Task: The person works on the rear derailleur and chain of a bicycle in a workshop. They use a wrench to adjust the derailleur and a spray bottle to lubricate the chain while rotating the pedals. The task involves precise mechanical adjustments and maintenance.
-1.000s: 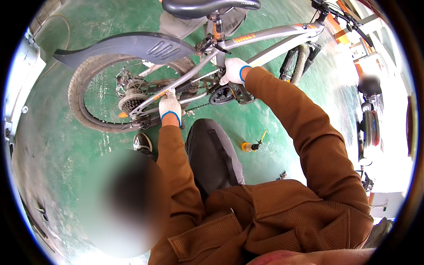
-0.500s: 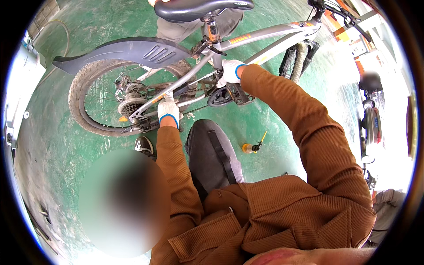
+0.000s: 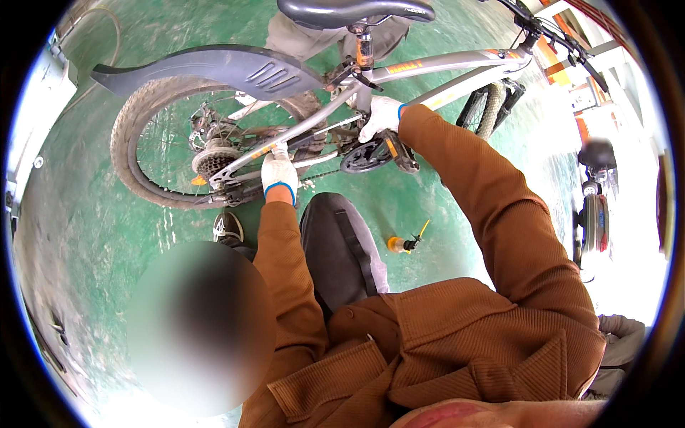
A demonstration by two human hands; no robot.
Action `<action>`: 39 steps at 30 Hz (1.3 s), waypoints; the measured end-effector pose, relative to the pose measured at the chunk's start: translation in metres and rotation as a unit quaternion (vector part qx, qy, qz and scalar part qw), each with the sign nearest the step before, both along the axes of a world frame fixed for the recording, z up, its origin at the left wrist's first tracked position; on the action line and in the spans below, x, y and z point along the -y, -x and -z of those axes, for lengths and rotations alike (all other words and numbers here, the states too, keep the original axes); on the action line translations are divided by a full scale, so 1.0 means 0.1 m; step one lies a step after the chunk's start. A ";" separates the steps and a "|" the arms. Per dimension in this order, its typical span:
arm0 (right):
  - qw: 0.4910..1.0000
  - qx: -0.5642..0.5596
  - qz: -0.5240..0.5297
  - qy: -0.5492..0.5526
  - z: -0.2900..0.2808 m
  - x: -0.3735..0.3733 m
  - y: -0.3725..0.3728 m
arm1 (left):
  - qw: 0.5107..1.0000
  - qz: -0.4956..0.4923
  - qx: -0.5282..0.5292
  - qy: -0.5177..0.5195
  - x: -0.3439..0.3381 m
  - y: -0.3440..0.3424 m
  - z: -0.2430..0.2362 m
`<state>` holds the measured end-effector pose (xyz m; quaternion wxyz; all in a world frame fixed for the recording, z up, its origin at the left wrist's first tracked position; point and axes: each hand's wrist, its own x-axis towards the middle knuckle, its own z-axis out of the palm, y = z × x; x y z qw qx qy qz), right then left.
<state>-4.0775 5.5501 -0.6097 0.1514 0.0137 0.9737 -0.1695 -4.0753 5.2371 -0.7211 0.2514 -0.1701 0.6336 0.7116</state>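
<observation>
A grey mountain bike (image 3: pixel 457 63) with orange markings stands crosswise in front of me, its handlebar to the right. My left hand (image 3: pixel 279 172), in a white knit glove with a blue cuff, is closed round the rear frame stay, right of the muddy rear wheel (image 3: pixel 127 153) and its sprockets (image 3: pixel 214 162). My right hand (image 3: pixel 383 116), gloved alike, grips the lower frame tube just above the chainring (image 3: pixel 365 157) and pedal (image 3: pixel 402 151); some of its fingers are hidden behind the tube. The dark rear mudguard (image 3: pixel 214 65) and black saddle (image 3: pixel 349 13) lie beyond my hands.
A small bottle with a yellow base and thin yellow spout (image 3: pixel 401 245) stands on the green floor (image 3: pixel 457 221) by my knee. Behind the saddle, another person's grey-clad legs (image 3: pixel 296 41) show. A blurred round shape covers the lower left. A parked scooter (image 3: pixel 594 214) stands far right.
The bike has shifted a little to the right and away, its saddle and handlebar most plainly. Both hands have kept their grips and moved right with it.
</observation>
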 end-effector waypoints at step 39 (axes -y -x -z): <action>0.998 0.021 0.064 0.013 0.06 0.04 0.07 | 0.991 0.047 -0.119 0.044 0.28 -0.10 -0.08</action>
